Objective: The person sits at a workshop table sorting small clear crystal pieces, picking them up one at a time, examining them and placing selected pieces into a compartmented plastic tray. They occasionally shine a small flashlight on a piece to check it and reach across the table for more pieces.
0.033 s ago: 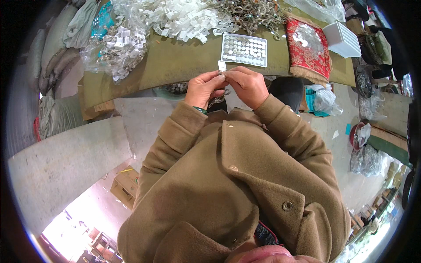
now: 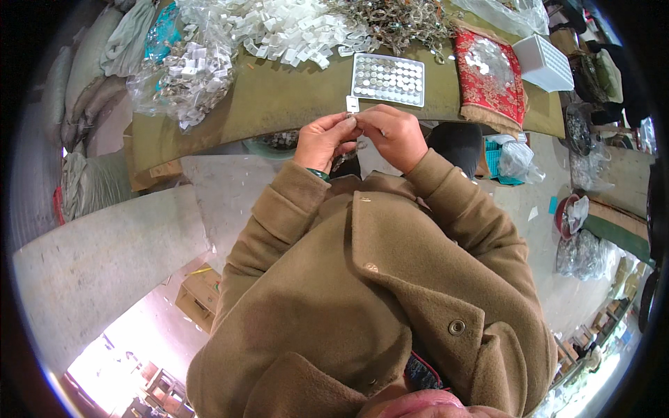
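In front of my chest, at the table's near edge, both hands meet with fingertips pinched together. My left hand [image 2: 322, 143] is closed on a metal bracelet-like band [image 2: 339, 161], part of which dangles below the fingers. A small white tag [image 2: 352, 104] with a dark mark sticks up from between the fingertips. My right hand [image 2: 396, 136] pinches at the same spot, its fingers curled; the fingers hide the join between tag and band. Just beyond lies a white tray [image 2: 389, 57] holding rows of small round silvery-white discs.
Along the table's [image 2: 279, 97] far side lie a heap of white tags [image 2: 300, 31] and a tangle of metal bands [image 2: 401, 21]. A clear bag [image 2: 191, 80] of tagged pieces sits left. On the right are a red patterned cloth [image 2: 491, 90] bearing loose discs and a white box [image 2: 543, 63].
My right fingers have shifted very slightly at the pinch, and the dangling part of the band has moved a little. The rest looks the same.
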Demonstrator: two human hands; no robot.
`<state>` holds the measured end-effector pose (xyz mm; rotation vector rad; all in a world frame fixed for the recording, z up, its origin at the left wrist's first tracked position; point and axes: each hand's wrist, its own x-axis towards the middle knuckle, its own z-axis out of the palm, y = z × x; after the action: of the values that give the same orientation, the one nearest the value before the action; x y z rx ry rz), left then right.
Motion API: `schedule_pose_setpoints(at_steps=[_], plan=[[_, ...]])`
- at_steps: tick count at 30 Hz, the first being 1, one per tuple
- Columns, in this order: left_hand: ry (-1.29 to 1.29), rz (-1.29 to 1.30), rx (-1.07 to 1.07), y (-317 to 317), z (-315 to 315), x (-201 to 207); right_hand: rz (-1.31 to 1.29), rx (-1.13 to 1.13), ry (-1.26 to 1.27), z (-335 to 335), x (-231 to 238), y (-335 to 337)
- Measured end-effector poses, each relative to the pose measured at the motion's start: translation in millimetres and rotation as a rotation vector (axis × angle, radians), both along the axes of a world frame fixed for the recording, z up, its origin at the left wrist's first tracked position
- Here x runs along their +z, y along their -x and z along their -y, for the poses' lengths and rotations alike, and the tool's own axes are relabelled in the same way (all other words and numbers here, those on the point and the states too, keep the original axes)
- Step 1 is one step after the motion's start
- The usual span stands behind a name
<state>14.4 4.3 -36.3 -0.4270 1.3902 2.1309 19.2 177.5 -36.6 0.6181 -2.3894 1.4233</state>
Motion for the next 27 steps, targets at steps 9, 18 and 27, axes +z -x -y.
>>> schedule_pose_setpoints(at_steps=[9,18,27], plan=[[0.052,-0.029,0.003,7,1,0,0.081,-0.255,-0.313,-15,-2,34],[-0.012,-0.028,0.043,5,1,-1,0.03,-0.275,-0.485,-9,-4,38],[-0.054,-0.016,0.016,3,1,12,0.17,-0.042,0.128,-4,13,21]])
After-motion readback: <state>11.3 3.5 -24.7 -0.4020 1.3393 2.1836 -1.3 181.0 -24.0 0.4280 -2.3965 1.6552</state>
